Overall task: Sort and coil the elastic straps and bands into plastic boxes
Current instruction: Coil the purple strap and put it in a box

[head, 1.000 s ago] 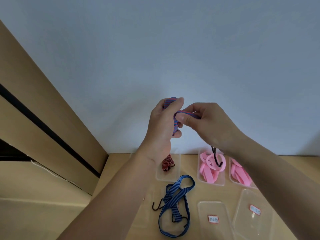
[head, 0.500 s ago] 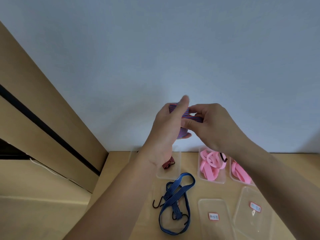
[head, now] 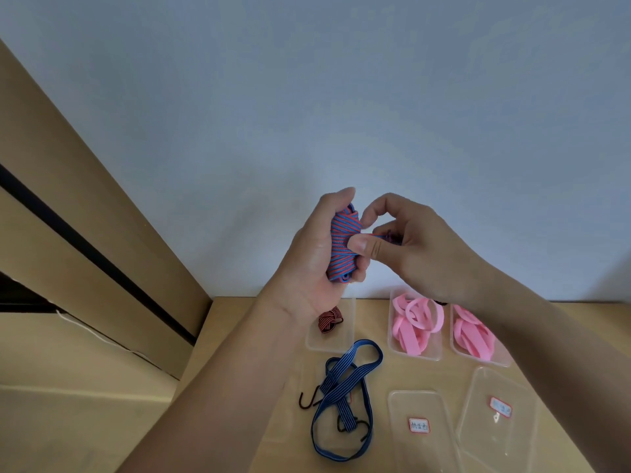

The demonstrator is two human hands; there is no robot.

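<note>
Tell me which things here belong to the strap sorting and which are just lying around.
Job: striped coil, left hand, right hand, blue hooked strap, red-black coil, pink bands, labelled boxes.
Lying about: white cord, brown panels.

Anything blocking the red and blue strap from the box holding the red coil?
Nothing visible. The left hand holds the red and blue strap aloft; the clear box is lidless, holding only a red-and-black coil.

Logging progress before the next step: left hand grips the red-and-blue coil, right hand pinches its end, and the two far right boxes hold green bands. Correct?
No. The head view shows the bands in those boxes are pink, not green. The rest holds: the left hand grips the red-and-blue coil, the right hand pinches its end.
</note>
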